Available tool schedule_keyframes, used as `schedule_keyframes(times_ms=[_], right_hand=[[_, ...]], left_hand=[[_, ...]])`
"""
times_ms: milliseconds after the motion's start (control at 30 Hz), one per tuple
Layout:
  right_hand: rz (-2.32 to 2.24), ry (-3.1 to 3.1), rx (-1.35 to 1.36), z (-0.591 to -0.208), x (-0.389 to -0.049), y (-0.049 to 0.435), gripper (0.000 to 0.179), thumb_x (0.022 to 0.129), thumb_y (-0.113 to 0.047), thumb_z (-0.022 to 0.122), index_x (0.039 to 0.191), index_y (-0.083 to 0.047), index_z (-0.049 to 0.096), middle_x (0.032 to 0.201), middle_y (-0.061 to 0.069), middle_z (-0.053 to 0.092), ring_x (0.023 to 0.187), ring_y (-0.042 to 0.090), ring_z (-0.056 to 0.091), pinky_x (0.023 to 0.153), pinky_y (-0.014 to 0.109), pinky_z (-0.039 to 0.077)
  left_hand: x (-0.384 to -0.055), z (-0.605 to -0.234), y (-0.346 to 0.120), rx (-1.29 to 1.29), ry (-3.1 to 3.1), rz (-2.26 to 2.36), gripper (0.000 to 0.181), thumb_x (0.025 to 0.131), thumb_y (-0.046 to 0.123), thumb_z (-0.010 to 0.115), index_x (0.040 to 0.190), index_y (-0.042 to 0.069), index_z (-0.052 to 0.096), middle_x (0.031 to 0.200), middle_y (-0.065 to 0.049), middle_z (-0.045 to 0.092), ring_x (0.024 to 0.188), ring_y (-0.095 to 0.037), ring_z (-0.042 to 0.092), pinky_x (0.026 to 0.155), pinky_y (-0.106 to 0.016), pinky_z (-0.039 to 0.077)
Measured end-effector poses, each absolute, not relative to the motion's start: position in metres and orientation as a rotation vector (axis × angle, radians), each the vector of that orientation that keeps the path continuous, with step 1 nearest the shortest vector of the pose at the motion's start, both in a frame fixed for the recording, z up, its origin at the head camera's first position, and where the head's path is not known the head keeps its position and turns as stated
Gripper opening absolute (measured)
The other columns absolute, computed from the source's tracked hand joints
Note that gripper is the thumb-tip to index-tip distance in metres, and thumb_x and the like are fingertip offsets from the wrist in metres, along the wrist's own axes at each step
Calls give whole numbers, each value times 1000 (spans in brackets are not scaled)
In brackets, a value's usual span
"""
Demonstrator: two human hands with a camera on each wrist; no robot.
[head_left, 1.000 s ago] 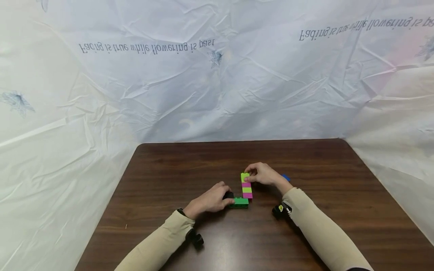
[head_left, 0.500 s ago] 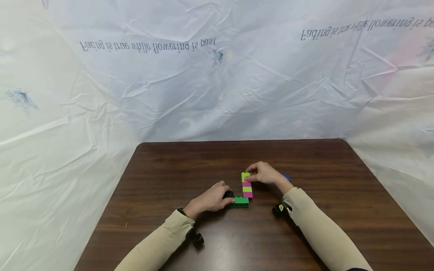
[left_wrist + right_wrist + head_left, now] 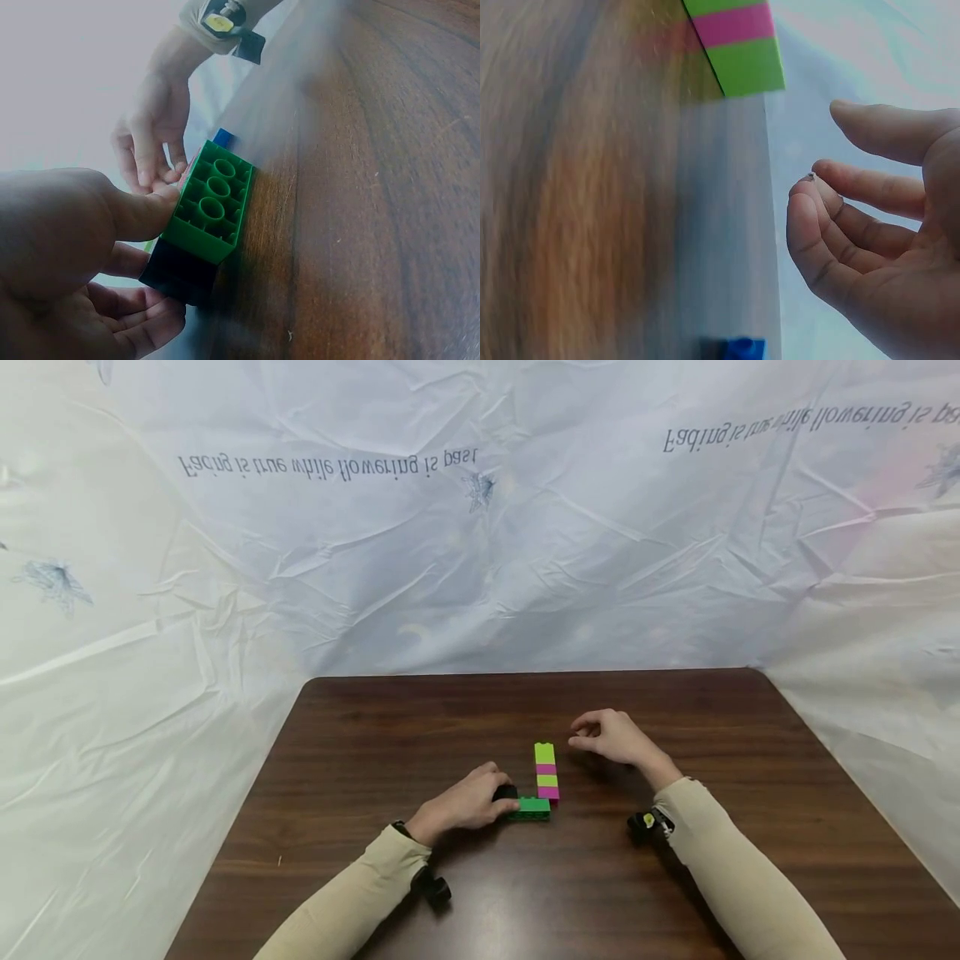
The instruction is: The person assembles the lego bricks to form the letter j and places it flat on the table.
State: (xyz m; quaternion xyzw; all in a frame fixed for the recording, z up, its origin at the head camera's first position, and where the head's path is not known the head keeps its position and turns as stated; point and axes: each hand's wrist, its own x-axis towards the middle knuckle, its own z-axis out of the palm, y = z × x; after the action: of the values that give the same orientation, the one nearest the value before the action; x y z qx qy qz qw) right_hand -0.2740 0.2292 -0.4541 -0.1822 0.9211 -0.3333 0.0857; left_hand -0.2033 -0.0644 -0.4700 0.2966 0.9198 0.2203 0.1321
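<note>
In the head view my left hand (image 3: 465, 797) grips a black building brick (image 3: 506, 792) and a green building brick (image 3: 534, 808) at the middle of the table. The left wrist view shows the thumb against the green brick (image 3: 210, 199), its hollow underside facing the camera, and fingers about the black brick (image 3: 180, 271). Beyond the green brick extends a row of joined lime and pink bricks (image 3: 547, 770); whether it is fixed to the green one cannot be told. My right hand (image 3: 618, 739) hovers right of the row's lime end, fingers loosely bent, holding nothing.
A blue brick (image 3: 744, 349) sits on the brown wooden table (image 3: 375, 727) near the right hand; that hand and arm hide it in the head view. White printed sheeting (image 3: 480, 577) hangs behind the table and at both sides.
My right hand has let go of the lime brick at the row's far end and moved right and slightly away. The left hand and the bricks stay in place.
</note>
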Motion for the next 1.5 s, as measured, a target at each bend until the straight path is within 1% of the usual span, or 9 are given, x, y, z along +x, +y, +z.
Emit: schedule_keyframes(times_ms=[200, 400, 533, 667, 833, 967, 1200, 1400, 1500], right_hand=[[-988, 2773, -515, -449, -274, 246, 37, 93, -29, 67, 119, -3, 66, 98, 5, 69, 82, 15, 62, 69, 33, 50], [-960, 2819, -502, -449, -275, 261, 35, 93, -27, 67, 118, -3, 67, 97, 5, 69, 84, 15, 64, 74, 37, 52], [-909, 2863, -518, -449, -275, 270, 30, 94, -23, 65, 117, -4, 68, 100, 7, 69, 88, 20, 64, 76, 41, 52], [-869, 2868, -531, -450, -273, 277, 28, 94, -18, 65, 117, -3, 68, 101, 7, 69, 89, 21, 64, 75, 41, 52], [-821, 2840, -525, -450, -271, 284, 29, 92, -15, 66, 118, -2, 67, 101, 9, 69, 87, 20, 64, 72, 38, 52], [-765, 2816, -520, -448, -269, 288, 31, 91, -13, 67, 119, -1, 67, 106, 13, 68, 89, 24, 64, 73, 39, 52], [-659, 2772, -584, -451, -267, 293, 26, 90, -9, 67, 115, -4, 69, 114, 16, 68, 103, 35, 63, 80, 47, 52], [-632, 2766, -592, -455, -265, 294, 25, 89, -7, 68, 113, -4, 70, 113, 16, 68, 103, 35, 62, 80, 46, 51], [-636, 2766, -556, -455, -263, 293, 23, 89, -8, 68, 112, -7, 72, 115, 15, 68, 106, 37, 61, 82, 47, 51]], left_hand=[[-204, -469, -64, 832, 2652, 650, 38, 97, 40, 58, 121, 11, 64, 107, -1, 53, 87, -10, 49, 77, -25, 45], [-206, -468, -65, 853, 2660, 652, 37, 97, 39, 59, 120, 11, 65, 107, -1, 54, 87, -10, 49, 78, -25, 46], [-207, -467, -65, 873, 2664, 646, 36, 97, 38, 59, 119, 10, 65, 106, -2, 55, 87, -11, 49, 78, -25, 46], [-207, -468, -65, 888, 2672, 632, 35, 97, 38, 59, 117, 10, 65, 103, -3, 54, 85, -12, 48, 76, -25, 45], [-206, -471, -65, 896, 2670, 636, 35, 97, 38, 60, 117, 9, 66, 101, -2, 53, 83, -12, 47, 74, -24, 44], [-205, -472, -65, 894, 2661, 644, 36, 97, 38, 59, 117, 9, 65, 101, -2, 53, 83, -12, 47, 74, -24, 44], [-204, -472, -64, 893, 2671, 638, 36, 96, 38, 60, 118, 9, 65, 102, -2, 54, 84, -12, 48, 76, -25, 45], [-203, -473, -65, 884, 2669, 645, 36, 97, 39, 60, 117, 10, 66, 102, -2, 54, 84, -11, 48, 75, -24, 45], [-203, -474, -65, 887, 2672, 647, 36, 97, 39, 59, 117, 10, 66, 102, -2, 53, 83, -11, 48, 75, -24, 45]])
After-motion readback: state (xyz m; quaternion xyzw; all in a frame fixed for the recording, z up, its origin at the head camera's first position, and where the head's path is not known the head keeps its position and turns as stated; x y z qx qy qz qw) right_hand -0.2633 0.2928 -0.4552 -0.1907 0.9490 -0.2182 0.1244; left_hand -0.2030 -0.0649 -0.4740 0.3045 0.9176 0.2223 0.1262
